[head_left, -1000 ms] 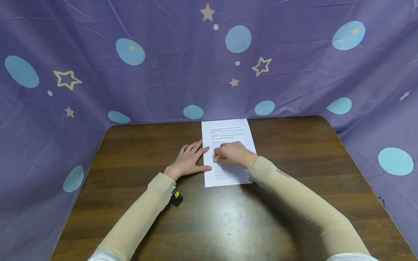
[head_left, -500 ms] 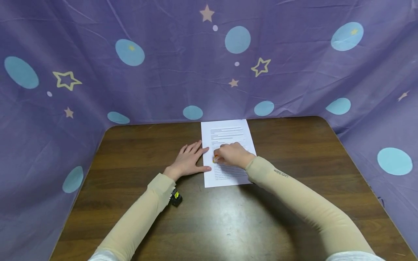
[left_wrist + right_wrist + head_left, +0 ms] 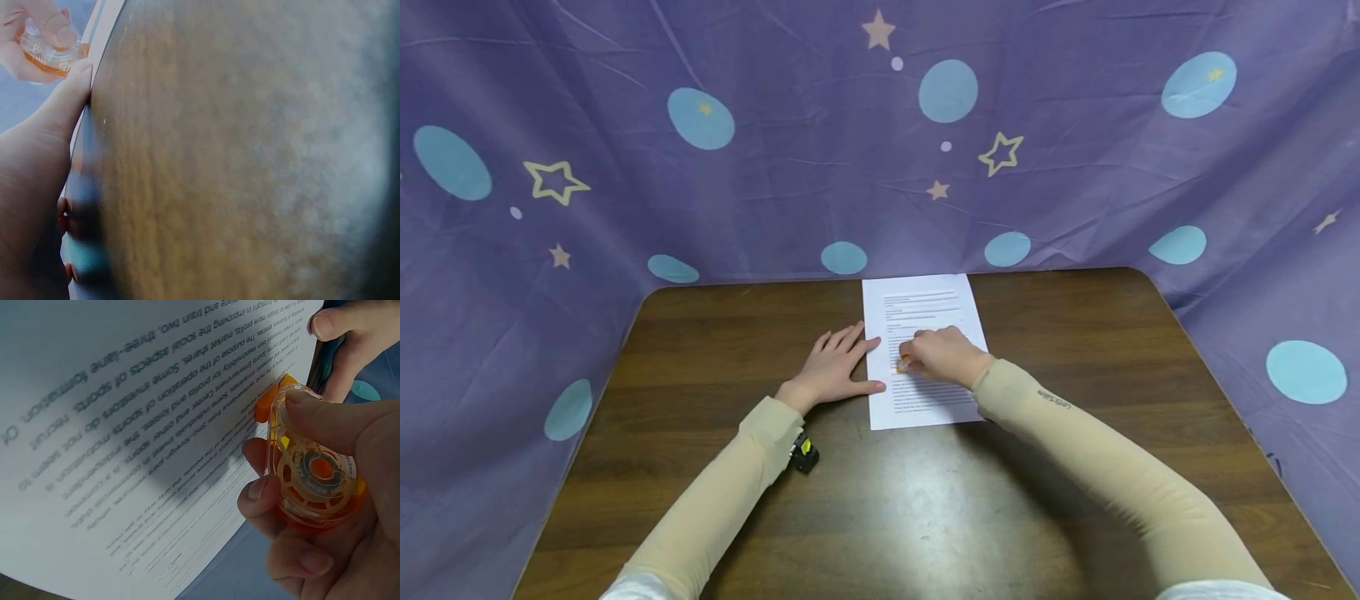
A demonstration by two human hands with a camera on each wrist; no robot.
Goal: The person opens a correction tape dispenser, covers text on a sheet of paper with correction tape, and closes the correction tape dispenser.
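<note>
A printed sheet of paper (image 3: pixel 925 411) lies on the wooden table. My right hand (image 3: pixel 946 354) grips an orange, clear-cased correction tape (image 3: pixel 319 472) between thumb and curled fingers. The dispenser's orange tip (image 3: pixel 267 403) is at the lines of text, in the left half of the page; whether it touches cannot be told. In the head view the hand hides most of the dispenser. My left hand (image 3: pixel 831 372) rests with fingers spread at the sheet's left edge, its thumb and index fingertips over the paper. The left wrist view also catches the correction tape (image 3: pixel 50 53) beyond the left thumb.
The brown wooden table (image 3: pixel 715 342) reaches back to a purple curtain (image 3: pixel 775 167) with stars and blue spots. The sheet's far edge lies close to this curtain. A small black device (image 3: pixel 805 454) is strapped at the left wrist.
My right hand, with the correction tape, has shifted slightly rightward across the page since half a second ago. The left hand and the sheet have stayed in place.
</note>
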